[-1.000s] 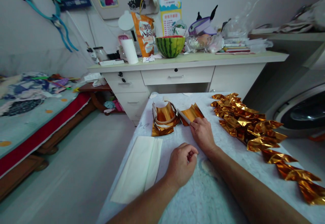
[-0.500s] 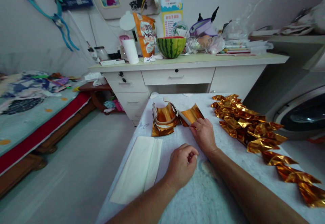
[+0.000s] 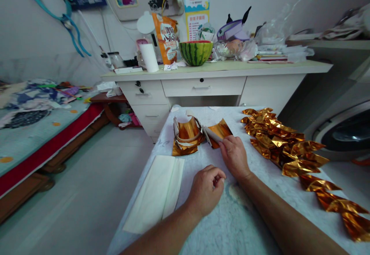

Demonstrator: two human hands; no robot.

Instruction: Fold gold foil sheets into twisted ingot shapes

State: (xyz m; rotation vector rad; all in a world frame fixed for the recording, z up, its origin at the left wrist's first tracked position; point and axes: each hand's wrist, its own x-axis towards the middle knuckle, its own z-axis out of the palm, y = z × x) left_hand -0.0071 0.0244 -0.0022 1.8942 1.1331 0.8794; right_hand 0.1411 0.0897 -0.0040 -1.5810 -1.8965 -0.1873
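Note:
My right hand (image 3: 234,155) pinches the near corner of a curled sheet of gold foil paper (image 3: 222,130), whose grey-white back shows along the lifted edge. Left of that sheet, a bundle of curved gold foil papers (image 3: 187,133) rests on the cloth-covered table (image 3: 231,224). My left hand (image 3: 207,189) lies nearer to me with its fingers curled, and nothing shows in it. Beside it on the left is a folded pale sheet (image 3: 156,193). Folded gold foil pieces with pointed ends (image 3: 274,139) form a pile and a trailing row along the right side.
A white desk (image 3: 202,87) stands beyond the table, bearing a cut watermelon (image 3: 195,53), an orange pouch (image 3: 166,39), a paper roll (image 3: 149,58) and plastic bags. A bed (image 3: 52,127) is at left. A washing machine (image 3: 343,104) is at right.
My right hand has shifted slightly to the right and nearer to me, and the grey edge of the foil sheet shows more. My left hand has stayed almost still.

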